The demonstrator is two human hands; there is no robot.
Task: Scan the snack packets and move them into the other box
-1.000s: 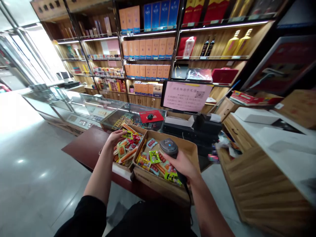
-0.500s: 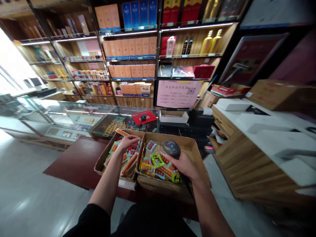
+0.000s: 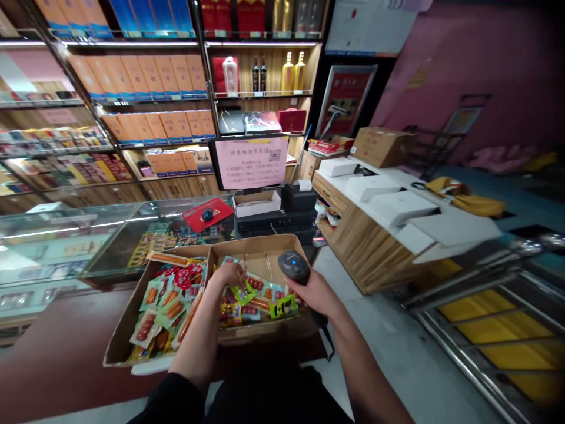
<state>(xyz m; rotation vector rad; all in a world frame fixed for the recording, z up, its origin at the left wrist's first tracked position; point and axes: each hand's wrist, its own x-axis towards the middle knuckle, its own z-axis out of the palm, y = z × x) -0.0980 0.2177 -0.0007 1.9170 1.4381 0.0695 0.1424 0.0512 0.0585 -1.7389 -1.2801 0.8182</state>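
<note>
My left hand (image 3: 230,274) is down in the right cardboard box (image 3: 282,241), fingers curled at a bright green snack packet (image 3: 243,293); the fingertips are partly hidden. Around it lie packaged sausages (image 3: 256,284) and another green packet (image 3: 285,307). My right hand (image 3: 321,297) is wrapped round the handle of a dark barcode scanner (image 3: 294,266), held over the box's right side, its head showing a small blue light. The left cardboard box (image 3: 115,335) holds several sausage packets (image 3: 173,309), red packets (image 3: 188,275) and a long sausage (image 3: 168,258) across its far rim.
Behind the boxes are a glass display case (image 3: 132,229), a red envelope (image 3: 207,215) and a monitor with a pink sign (image 3: 251,162). A white-topped counter (image 3: 375,194) stands to the right, with a metal rail (image 3: 454,353) nearer me. Shelves of boxes and bottles line the wall.
The view has swung right. My left hand has moved from the left box into the right one, leaving the long sausage at the left box's far rim. My right hand still grips the scanner.
</note>
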